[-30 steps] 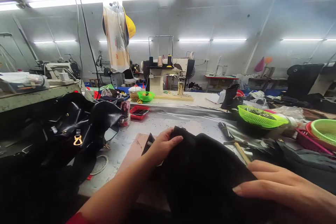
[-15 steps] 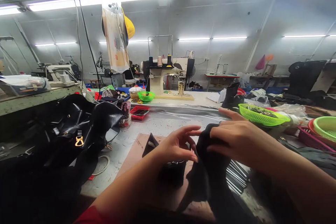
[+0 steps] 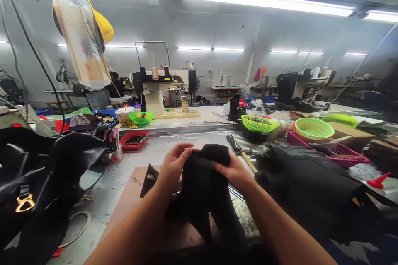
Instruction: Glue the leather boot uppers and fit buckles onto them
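A soft black piece of material [image 3: 199, 186] hangs in front of me over the bench, its top edge folded. My left hand [image 3: 174, 165] pinches the upper left edge between thumb and fingers. At the upper right, my right hand [image 3: 233, 172] grips the same piece, thumb on the near face and fingers behind. Below it lies a pinkish board [image 3: 126, 198], where a small black pointed piece [image 3: 149, 179] stands left of my left hand. Thin strips show partly behind the material, near my right wrist.
Glossy black bags [image 3: 77, 153] with gold hardware fill the left. A phone [image 3: 111, 140] stands near a red tray [image 3: 133, 140]. Right of my hands are a hammer [image 3: 248, 161], a black material stack [image 3: 298, 190] and a green basket [image 3: 259, 123]. A sewing machine [image 3: 164, 91] stands behind.
My view has swung to the right. My left hand, earlier with fingers apart beside the black material, now grips its edge. The right hand has moved to the material's right side.
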`<control>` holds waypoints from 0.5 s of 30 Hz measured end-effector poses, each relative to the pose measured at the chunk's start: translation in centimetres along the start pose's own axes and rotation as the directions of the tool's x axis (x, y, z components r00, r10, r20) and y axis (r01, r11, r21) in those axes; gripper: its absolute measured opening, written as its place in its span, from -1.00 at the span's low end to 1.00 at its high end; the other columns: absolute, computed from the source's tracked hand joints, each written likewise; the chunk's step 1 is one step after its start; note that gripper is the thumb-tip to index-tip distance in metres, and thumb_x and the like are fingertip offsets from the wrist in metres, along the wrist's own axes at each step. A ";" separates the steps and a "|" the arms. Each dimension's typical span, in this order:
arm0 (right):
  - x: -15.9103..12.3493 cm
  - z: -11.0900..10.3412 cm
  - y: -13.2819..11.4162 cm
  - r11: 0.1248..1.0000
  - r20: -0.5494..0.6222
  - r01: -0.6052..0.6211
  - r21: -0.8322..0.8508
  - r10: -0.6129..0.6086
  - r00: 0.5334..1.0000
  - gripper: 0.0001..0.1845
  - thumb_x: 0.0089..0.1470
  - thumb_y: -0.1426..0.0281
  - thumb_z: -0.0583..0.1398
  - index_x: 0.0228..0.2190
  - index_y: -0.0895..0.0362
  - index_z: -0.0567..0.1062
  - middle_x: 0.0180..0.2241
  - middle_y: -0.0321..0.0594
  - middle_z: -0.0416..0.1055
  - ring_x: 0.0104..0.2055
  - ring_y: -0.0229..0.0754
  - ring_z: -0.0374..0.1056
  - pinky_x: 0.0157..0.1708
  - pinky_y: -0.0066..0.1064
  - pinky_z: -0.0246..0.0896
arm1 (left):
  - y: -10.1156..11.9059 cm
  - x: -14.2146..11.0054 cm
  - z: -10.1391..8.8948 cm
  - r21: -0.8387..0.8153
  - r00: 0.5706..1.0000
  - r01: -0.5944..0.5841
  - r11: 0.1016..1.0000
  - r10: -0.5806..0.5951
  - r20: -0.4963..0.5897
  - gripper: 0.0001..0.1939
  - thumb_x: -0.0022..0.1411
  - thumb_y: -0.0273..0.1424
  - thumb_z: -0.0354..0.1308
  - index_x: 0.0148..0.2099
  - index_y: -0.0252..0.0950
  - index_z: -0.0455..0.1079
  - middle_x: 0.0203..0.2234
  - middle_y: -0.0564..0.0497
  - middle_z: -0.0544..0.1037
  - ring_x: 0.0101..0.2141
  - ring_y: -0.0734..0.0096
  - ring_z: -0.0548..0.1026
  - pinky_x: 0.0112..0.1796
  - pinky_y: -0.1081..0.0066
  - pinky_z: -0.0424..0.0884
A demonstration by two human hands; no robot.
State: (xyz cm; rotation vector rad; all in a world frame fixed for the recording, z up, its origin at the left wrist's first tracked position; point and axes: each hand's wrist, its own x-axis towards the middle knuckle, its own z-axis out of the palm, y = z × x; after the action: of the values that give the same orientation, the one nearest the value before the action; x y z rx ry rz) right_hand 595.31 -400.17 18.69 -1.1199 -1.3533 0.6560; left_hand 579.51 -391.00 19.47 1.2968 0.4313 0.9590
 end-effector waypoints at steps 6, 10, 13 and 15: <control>-0.2 1.5 -0.1 0.996 -0.008 0.089 0.009 -0.089 0.996 -0.42 -0.24 0.12 0.30 -0.15 0.11 0.41 -0.18 -0.15 0.47 -0.11 -0.01 0.37 -0.10 -0.17 0.28 | -0.5 -1.0 1.0 0.282 0.940 -0.238 0.930 0.293 -0.174 -0.73 0.12 -0.19 0.10 -0.21 -0.26 0.31 -0.36 -0.01 0.51 -0.38 0.39 0.44 -0.33 0.41 0.34; -0.4 2.1 0.2 0.984 -0.172 0.083 -0.157 -0.110 0.979 -0.64 -0.14 0.30 0.26 -0.22 0.09 0.47 -0.24 -0.20 0.51 -0.16 -0.05 0.40 -0.10 -0.16 0.27 | -0.4 -1.4 0.6 0.626 0.879 -0.346 0.698 0.475 -0.044 -0.76 0.02 -0.19 0.19 -0.32 -0.24 0.38 -0.07 -0.10 0.38 -0.07 0.17 0.33 -0.09 0.22 0.25; -0.4 1.5 0.2 0.986 -0.083 0.081 -0.148 -0.094 0.992 -0.66 -0.19 0.34 0.29 -0.26 0.09 0.50 -0.25 -0.22 0.52 -0.17 -0.06 0.40 -0.11 -0.19 0.27 | 0.4 -1.1 -0.4 0.686 0.929 -0.344 0.641 0.339 0.149 -0.79 -0.10 -0.29 0.27 -0.42 -0.26 0.35 0.01 -0.12 0.33 0.03 0.09 0.23 0.02 0.09 0.12; -0.3 1.1 0.1 0.992 -0.018 0.072 -0.104 -0.074 0.997 -0.64 -0.23 0.35 0.31 -0.28 0.10 0.51 -0.27 -0.23 0.52 -0.20 -0.07 0.41 -0.14 -0.22 0.29 | 0.9 -0.9 -0.9 0.634 0.943 -0.333 0.698 0.257 0.212 -0.84 -0.05 -0.33 0.21 -0.48 -0.28 0.30 -0.05 -0.14 0.38 -0.02 0.13 0.30 0.01 0.09 0.15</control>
State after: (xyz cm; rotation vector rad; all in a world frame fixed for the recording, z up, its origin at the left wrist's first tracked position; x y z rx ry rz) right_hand 594.28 -400.14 18.31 -1.1511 -1.4156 0.5238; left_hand 578.07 -391.19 19.84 2.1199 0.5132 1.0349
